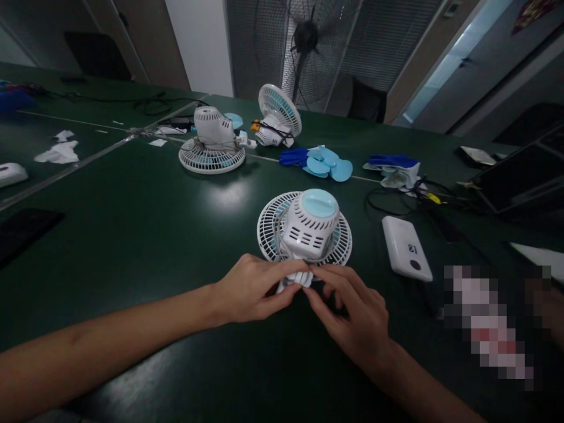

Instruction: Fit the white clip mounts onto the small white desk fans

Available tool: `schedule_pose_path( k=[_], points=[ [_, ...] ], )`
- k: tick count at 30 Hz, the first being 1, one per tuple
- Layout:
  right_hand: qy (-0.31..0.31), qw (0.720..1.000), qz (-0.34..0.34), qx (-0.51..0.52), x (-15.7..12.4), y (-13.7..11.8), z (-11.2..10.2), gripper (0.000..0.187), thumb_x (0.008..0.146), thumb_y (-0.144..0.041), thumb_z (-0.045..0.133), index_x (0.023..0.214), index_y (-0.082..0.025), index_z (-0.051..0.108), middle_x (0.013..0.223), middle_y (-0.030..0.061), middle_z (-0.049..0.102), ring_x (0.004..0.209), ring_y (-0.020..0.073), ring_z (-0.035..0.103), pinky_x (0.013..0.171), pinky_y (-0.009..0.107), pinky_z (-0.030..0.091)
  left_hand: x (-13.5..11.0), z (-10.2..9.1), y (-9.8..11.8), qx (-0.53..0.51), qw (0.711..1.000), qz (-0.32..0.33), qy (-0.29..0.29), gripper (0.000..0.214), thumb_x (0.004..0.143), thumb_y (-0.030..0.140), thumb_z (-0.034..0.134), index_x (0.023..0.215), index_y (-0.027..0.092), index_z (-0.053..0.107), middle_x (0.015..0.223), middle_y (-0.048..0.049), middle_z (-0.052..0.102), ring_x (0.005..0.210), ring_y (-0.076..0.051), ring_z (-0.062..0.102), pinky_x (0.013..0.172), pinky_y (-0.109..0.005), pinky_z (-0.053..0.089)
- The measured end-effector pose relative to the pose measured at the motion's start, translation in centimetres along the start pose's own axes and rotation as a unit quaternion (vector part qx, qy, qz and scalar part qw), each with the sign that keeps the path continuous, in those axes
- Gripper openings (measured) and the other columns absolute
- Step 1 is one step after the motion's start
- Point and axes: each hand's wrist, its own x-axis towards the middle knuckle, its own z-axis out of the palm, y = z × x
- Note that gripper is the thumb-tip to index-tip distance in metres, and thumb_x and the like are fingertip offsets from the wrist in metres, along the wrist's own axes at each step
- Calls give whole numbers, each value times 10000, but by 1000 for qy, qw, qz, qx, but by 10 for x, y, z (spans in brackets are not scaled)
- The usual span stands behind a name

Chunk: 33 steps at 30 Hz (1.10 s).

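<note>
Left hand [251,291] and right hand [355,311] are together, the left pinching a small white ribbed part [299,278] between thumb and fingers, the right's fingertips at its other edge, though whether they grip it cannot be told. Just beyond them, a white fan [308,232] lies grille down on the green table [154,235]. Farther out are light-blue blades [328,163], and a flat white device [405,247] lies beyond the right hand, to its right.

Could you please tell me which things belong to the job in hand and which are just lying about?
Seemingly in the job:
nearest fan
white part being held

Apparently lying about:
rear left fan
rear right fan
loose light-blue blades
blue glove
crumpled paper
white device
standing fan
</note>
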Motion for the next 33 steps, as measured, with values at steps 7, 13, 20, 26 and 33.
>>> schedule_pose_path(
  k=[7, 13, 20, 26, 33],
  points=[
    [-63, 967, 168, 182, 9, -7, -2, 112, 991, -322, 656, 966, -222, 702, 871, 12, 728, 646, 121, 649, 593, 239, 516, 1, 0, 1, -4, 1000, 11, 12, 317, 1035, 254, 538, 1347, 198, 533, 748, 25, 695, 550, -100, 614, 529, -193, 463],
    [-145, 886, 323, 301, 15, -11, -2, 323, 1024, -460, 576, 832, -210, 651, 529, -67, 547, 457, 89, 510, 467, 206, 428, 1, 0, 1, 4, 1000, 15, 1, 308, 1048, 264, 507, 1349, 208, 535, 737, 32, 681, 543, -102, 601, 524, -204, 454],
    [-3, 1000, -16, -7, 0, 2, -3, 301, 932, -174, 708, 1219, -244, 648, 1058, 35, 769, 665, 117, 702, 630, 252, 576, 0, 0, 0, -4, 1000, 11, 0, 354, 1052, 281, 513, 1400, 217, 500, 767, 31, 691, 555, -105, 603, 536, -210, 467],
    [-7, 984, -146, -105, 3, 8, -9, 385, 921, -104, 732, 1278, -201, 625, 1124, 59, 794, 969, 167, 774, 860, 267, 622, 0, 1, -1, -10, 1000, 10, -3, 361, 1045, 264, 513, 1401, 201, 505, 775, 20, 698, 553, -110, 600, 538, -216, 472],
    [-3, 996, -76, -56, 3, 2, -7, 235, 984, -142, 670, 1203, -216, 630, 1025, 37, 805, 912, 152, 785, 797, 261, 637, 0, 1, 0, 9, 1000, 18, 2, 348, 1055, 279, 492, 1392, 195, 506, 782, 17, 702, 560, -103, 612, 542, -204, 493]
  ],
)
